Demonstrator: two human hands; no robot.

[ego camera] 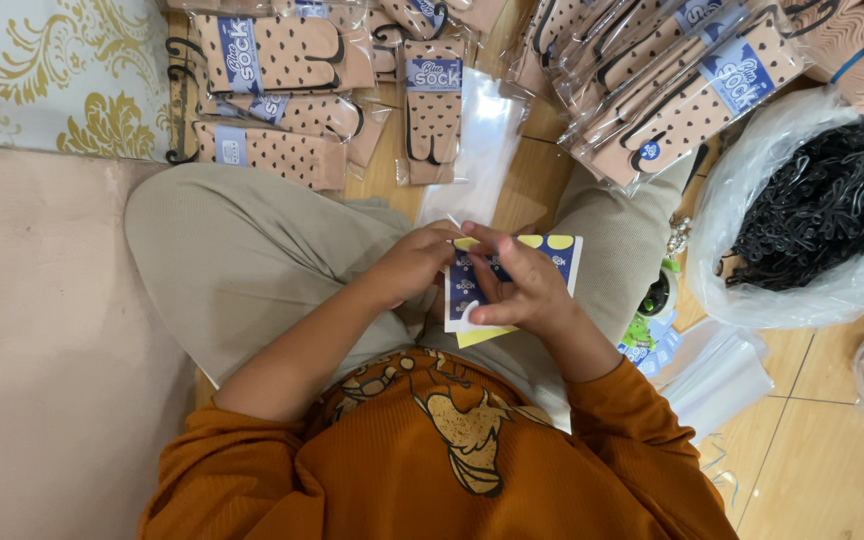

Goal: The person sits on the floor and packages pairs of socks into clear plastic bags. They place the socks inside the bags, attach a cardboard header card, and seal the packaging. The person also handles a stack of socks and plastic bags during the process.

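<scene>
I sit cross-legged on the floor, looking down at my lap. Both hands meet over a sheet of blue and white stickers on yellow backing (558, 254). My left hand (414, 262) pinches the sheet's upper left edge. My right hand (518, 286) lies across the sheet, thumb and fingers curled at a sticker near its lower left corner. An empty clear plastic sleeve (480, 150) lies on the floor just beyond my hands.
Packed peach dotted toe socks in clear bags lie ahead (274, 52) and in a stack at upper right (682, 90). A clear bag of black plastic hooks (820, 205) sits at right. A pile of clear sleeves (717, 375) lies by my right knee. A beige mat (32, 330) is at left.
</scene>
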